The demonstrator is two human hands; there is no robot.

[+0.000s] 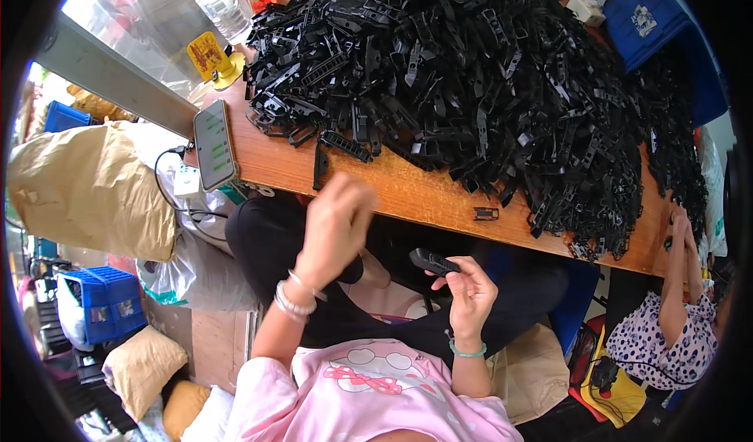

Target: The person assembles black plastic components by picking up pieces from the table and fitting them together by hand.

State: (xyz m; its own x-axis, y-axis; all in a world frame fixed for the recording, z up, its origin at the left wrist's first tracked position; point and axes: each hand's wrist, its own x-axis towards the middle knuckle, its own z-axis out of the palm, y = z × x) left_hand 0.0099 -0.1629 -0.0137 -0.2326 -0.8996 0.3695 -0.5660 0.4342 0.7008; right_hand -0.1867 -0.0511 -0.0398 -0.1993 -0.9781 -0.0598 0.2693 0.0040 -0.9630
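My right hand (472, 294) grips a small, long black plastic part (433, 262) between thumb and fingers, in front of the table edge and above my lap. Raised at the table's front edge is my left hand (339, 226), blurred by motion, its back toward me and its fingers not clear. Just beyond it, a slim black plastic piece (320, 166) lies by the edge, with a ribbed black strip (346, 146) next to it. A great heap of black plastic parts (439, 73) covers most of the wooden table (408, 187). One small black frame piece (486, 214) lies apart near the front edge.
A phone (214, 145) with a cable rests at the table's left corner, near a yellow stand (210, 58) and a plastic bottle (220, 7). At the right, another person's arm (681, 254) reaches to the heap. A blue bin (647, 22) stands at the back right.
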